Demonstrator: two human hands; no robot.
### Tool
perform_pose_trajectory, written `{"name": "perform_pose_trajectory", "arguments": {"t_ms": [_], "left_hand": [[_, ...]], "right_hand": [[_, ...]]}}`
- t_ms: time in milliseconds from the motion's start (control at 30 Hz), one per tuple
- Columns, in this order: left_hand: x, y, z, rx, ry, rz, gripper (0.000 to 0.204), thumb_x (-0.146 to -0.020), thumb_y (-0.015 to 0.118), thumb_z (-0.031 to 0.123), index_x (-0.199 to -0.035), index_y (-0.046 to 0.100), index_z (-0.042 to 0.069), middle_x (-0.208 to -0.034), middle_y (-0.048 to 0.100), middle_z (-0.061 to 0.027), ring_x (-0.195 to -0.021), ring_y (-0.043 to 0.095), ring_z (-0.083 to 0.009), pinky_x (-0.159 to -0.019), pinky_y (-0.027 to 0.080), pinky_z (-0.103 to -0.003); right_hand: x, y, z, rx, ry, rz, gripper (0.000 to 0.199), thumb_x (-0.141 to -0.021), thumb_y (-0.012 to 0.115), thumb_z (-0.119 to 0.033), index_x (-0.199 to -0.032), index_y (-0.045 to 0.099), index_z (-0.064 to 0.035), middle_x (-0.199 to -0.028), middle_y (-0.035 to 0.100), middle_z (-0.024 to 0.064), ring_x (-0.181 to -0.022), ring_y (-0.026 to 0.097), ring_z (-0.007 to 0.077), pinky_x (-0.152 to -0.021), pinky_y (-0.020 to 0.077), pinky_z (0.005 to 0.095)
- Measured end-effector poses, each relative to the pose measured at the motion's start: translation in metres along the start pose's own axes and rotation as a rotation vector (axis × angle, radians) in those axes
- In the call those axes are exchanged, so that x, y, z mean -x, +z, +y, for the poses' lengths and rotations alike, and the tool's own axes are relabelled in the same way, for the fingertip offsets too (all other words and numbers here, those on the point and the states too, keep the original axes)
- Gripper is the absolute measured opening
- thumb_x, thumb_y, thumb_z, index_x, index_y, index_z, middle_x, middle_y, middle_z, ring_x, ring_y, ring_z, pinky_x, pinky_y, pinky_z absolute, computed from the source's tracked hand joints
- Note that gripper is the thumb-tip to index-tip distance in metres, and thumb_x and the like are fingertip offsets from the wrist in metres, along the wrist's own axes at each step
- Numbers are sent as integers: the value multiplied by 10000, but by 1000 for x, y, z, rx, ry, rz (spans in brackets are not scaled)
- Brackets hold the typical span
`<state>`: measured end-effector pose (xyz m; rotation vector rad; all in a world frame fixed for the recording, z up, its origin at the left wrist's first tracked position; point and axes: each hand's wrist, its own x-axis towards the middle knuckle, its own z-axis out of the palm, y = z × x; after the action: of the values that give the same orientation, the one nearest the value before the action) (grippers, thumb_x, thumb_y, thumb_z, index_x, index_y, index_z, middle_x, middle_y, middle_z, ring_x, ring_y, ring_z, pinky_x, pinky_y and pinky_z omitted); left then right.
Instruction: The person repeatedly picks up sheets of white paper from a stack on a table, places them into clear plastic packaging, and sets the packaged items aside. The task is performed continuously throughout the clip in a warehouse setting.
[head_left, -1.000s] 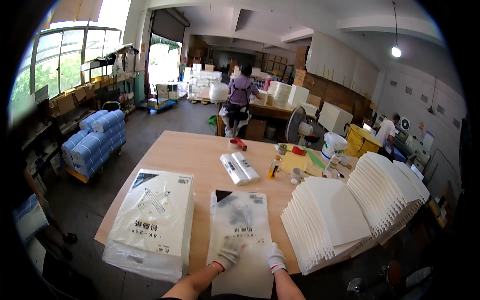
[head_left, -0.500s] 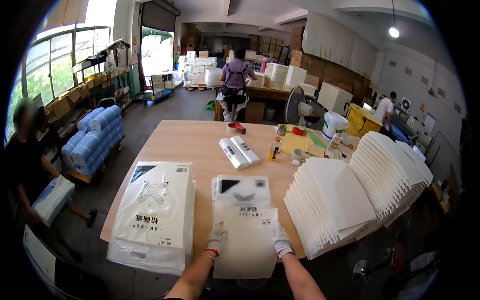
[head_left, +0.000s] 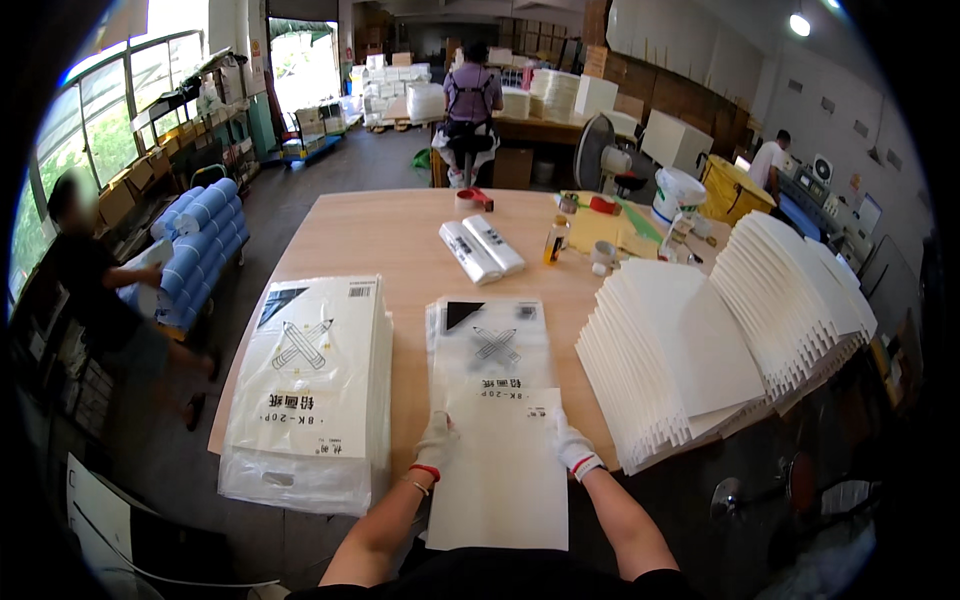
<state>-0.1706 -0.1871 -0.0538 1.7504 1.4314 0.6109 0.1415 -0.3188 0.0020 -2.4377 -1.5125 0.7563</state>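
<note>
My left hand (head_left: 436, 442), in a white glove with a red cuff, grips the left edge of a white paper stack (head_left: 497, 490). My right hand (head_left: 577, 447), gloved likewise, holds the right edge. The stack's far end lies within a clear printed plastic bag (head_left: 494, 345), whose print shows over the paper. That bag rests on other bags and bears a crossed-pencils picture and a dark corner. The fingers under the paper are hidden. To the left sits a pile of filled printed packs (head_left: 310, 385), with a clear handle flap at its near end.
Fanned piles of white paper (head_left: 670, 350) cover the table's right side. Beyond the bag lie rolled plastic bags (head_left: 481, 249), a red tape dispenser (head_left: 474, 200), a bottle (head_left: 556, 240) and a tape roll (head_left: 602, 257). A person (head_left: 110, 270) stands left near blue rolls (head_left: 195, 255).
My view has tilted down and come nearer the table. Both hands still hold the paper stack at the bag. The person at left has straightened up and turned toward the blue rolls.
</note>
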Motion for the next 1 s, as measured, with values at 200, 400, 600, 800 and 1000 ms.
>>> {"name": "perform_pose_trajectory", "arguments": {"t_ms": [200,400,600,800,1000], "left_hand": [[118,-44,48,-69,51,-50,144,-949,609,121,-1010,518,28,-917,595,-187,-812,609,-351,-729,485,-482],[243,-79,4,78,447,-312,202,-926,680,212,-951,607,25,-1080,583,-234,-1016,614,-437,-845,510,-478],[214,-78,35,68,162,-164,121,-903,656,35,-864,545,5,-825,609,-170,-732,624,-330,-658,506,-423],[214,-78,11,196,421,-147,140,-791,633,-34,-909,608,37,-832,611,-113,-785,642,-271,-724,528,-365],[201,-139,139,120,639,-142,130,-766,682,-20,-834,603,57,-836,586,-80,-718,625,-241,-639,510,-348]], "right_hand": [[117,30,24,-182,-166,-29,821,-977,450,-168,-1637,-37,-168,-1100,670,350,-973,672,511,-838,502,603],[252,-7,-17,-15,-289,-227,622,-972,533,-262,-1528,322,-80,-925,691,279,-780,682,457,-665,515,580],[221,28,0,-124,-240,105,411,-984,546,-303,-1349,550,-113,-809,687,237,-727,684,437,-621,528,562],[229,55,90,-718,-415,-228,468,-1010,568,-331,-1380,551,-45,-968,721,124,-927,700,246,-790,565,430],[179,91,15,-1836,112,-359,443,-1034,576,-216,-1393,536,40,-1301,648,149,-1126,670,239,-978,555,371]]}}
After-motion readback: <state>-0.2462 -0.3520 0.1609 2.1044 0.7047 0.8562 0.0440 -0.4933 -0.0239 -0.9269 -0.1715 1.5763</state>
